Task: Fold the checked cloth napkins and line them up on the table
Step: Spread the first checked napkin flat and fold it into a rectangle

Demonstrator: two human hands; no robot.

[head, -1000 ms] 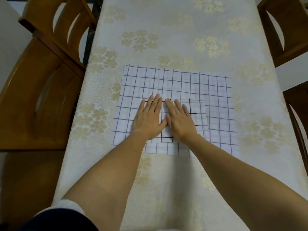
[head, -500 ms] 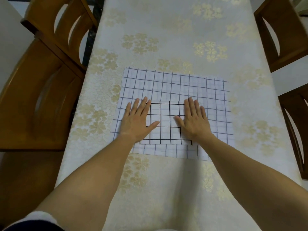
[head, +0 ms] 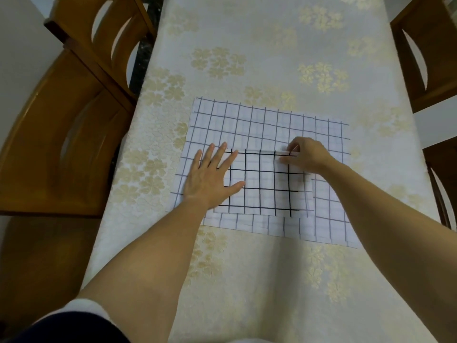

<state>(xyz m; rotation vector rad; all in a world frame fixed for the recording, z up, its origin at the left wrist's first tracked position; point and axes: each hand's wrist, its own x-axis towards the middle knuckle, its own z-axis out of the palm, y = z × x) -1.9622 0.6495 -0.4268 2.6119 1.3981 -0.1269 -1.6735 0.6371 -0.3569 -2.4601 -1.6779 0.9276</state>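
Observation:
A folded white napkin with bold black checks [head: 262, 184] lies on top of a larger napkin with thin blue checks [head: 267, 125], spread flat in the middle of the table. My left hand [head: 210, 179] presses flat, fingers spread, on the folded napkin's left edge. My right hand [head: 304, 154] has its fingers curled and pinches the folded napkin's far right corner.
The table [head: 259, 45] wears a cream cloth with gold flowers. Wooden chairs stand at the left [head: 69, 125] and at the right [head: 425, 58]. Bare cloth stretches beyond and in front of the napkins.
My right hand went from lying flat on the folded napkin to pinching its far right corner. My left hand slid slightly left and stays flat.

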